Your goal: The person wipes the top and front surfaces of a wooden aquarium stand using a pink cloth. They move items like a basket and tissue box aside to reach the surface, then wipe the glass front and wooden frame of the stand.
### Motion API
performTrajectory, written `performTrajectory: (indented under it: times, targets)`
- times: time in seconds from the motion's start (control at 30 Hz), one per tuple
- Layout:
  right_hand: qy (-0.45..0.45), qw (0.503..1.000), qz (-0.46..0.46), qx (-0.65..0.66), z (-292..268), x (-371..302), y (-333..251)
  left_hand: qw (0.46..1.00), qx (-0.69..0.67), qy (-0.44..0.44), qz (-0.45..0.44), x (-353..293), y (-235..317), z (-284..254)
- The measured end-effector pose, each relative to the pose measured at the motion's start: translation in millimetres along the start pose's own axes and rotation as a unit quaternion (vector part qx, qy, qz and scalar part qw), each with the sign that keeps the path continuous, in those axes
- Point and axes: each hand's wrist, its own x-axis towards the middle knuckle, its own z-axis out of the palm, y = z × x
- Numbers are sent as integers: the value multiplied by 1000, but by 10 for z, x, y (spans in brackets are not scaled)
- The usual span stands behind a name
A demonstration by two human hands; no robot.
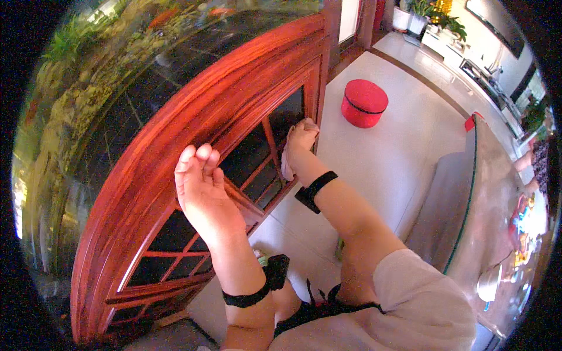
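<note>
My left hand [208, 199] is raised before the reddish wooden cabinet [193, 111], palm turned up and fingers loosely bent apart, with nothing seen in it. Farther along, my right hand [303, 140] is at the cabinet's right end, its fingers bent over a pale pink, cloth-like piece [287, 159]. That piece lies against the cabinet front and is partly covered by the hand. Dark panes with red lattice bars [175, 257] fill the cabinet's front. Both wrists carry black straps with small black blocks.
Above the cabinet, a fish tank [99, 111] shows plants, stones and orange fish. A round red stool [365, 103] stands on the pale tiled floor [374, 169]. To the right runs a glass-edged table [492, 193] with small items. Potted plants [418, 17] stand at the back.
</note>
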Motion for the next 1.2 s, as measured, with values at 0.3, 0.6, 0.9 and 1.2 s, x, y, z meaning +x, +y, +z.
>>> performTrajectory:
  times: [0.3,0.6,0.9,1.2]
  targets:
    - [-71,994,22,77,-188,-547,6,1000,-17,1,-22,38,-161,111]
    - [-183,880,-431,74,-330,-1419,-1060,999,40,13,-4,46,-110,64]
    - [-184,923,-177,289,-117,-795,-1129,999,49,12,-10,79,-82,-41]
    - [-92,911,-381,125,102,55,-1112,998,58,13,-8,63,-101,-14]
